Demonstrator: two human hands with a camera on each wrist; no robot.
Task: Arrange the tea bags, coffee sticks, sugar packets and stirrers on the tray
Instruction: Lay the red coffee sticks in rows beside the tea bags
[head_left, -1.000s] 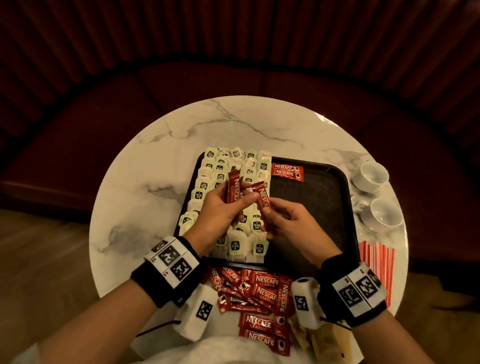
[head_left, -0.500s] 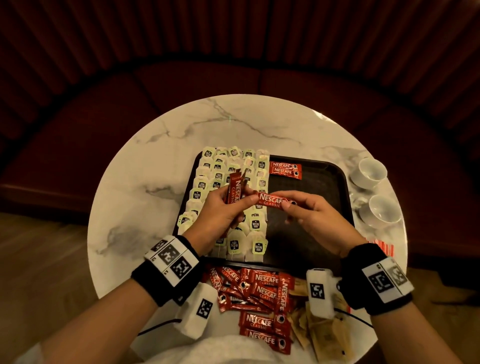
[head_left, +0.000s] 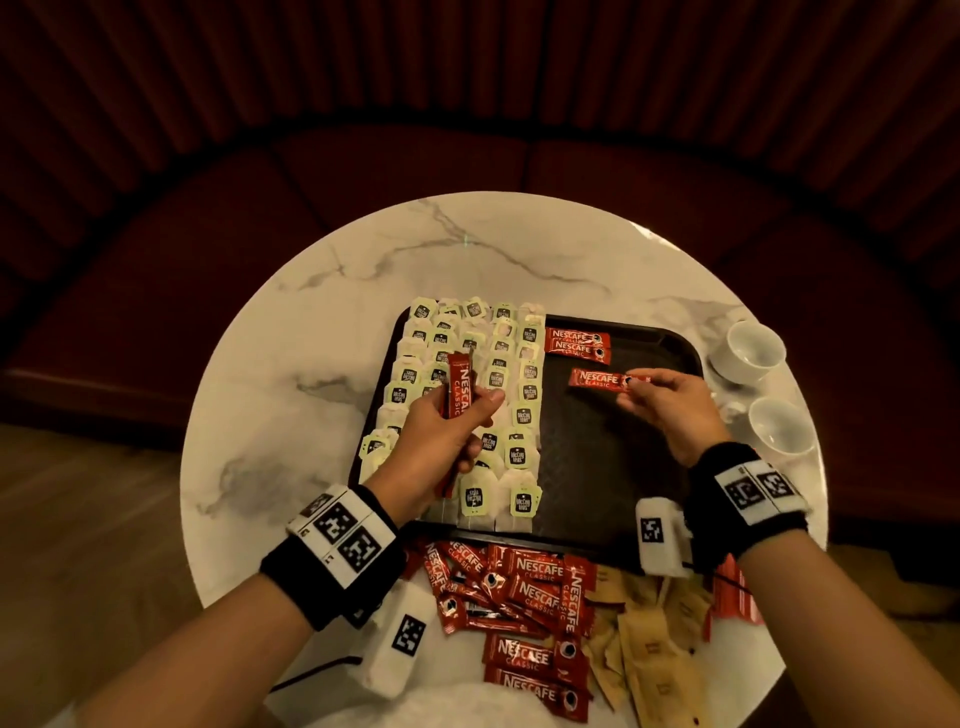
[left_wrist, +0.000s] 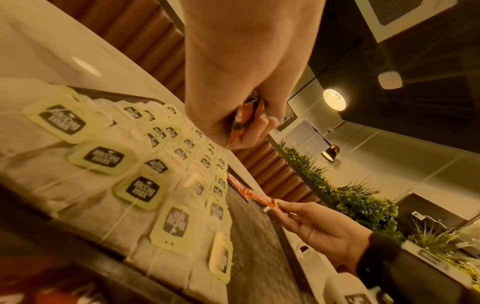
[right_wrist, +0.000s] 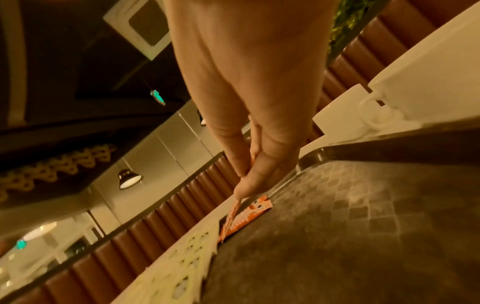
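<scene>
A black tray (head_left: 613, 467) sits on the round marble table (head_left: 291, 415). Rows of pale green tea bags (head_left: 498, 358) fill its left half. Two red coffee sticks (head_left: 576, 343) lie at the tray's far middle. My right hand (head_left: 636, 387) pinches one coffee stick (head_left: 597, 378) by its right end, level over the tray just below those two. My left hand (head_left: 467, 410) grips a bunch of coffee sticks (head_left: 460, 384) upright over the tea bags. In the left wrist view the gripped coffee sticks (left_wrist: 244, 119) show between the fingers; the right wrist view shows the pinched coffee stick (right_wrist: 232, 216) edge-on.
Loose coffee sticks (head_left: 524, 597) and brown sugar packets (head_left: 644, 634) lie heaped on the table's near edge. Red-and-white stirrers (head_left: 737, 597) lie at the near right. Two white cups (head_left: 753, 351) (head_left: 782, 434) stand right of the tray. A dark red curved bench (head_left: 467, 166) surrounds the table.
My right hand took one coffee stick from the left hand's bunch, turned it level and carried it right and farther, toward the two laid sticks. The left hand stayed over the tea bags.
</scene>
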